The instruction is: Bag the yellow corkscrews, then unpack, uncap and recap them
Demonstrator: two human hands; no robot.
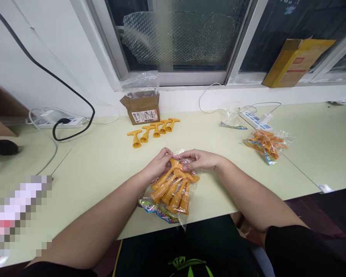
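Observation:
Between my hands, near the table's front edge, lies a clear plastic bag (pixel 173 188) holding several orange-yellow T-handled pieces with flared, cup-like ends. The bag's printed green and blue strip faces me. My left hand (pixel 161 164) is closed on the bag's far edge at its left. My right hand (pixel 197 159) pinches the same edge at the right, thumb and fingers together. Beyond them, several loose yellow T-handled pieces (pixel 156 130) stand in a slanting row on their wide ends, touched by neither hand.
A small open carton (pixel 144 109) stands behind the row. To the right lie another filled bag (pixel 266 144), a flat bag (pixel 233 121) and a power strip (pixel 256 120) with cables. At left are a second power strip (pixel 60 122) and a black cable (pixel 46 71). A yellow box (pixel 298 63) leans at the window.

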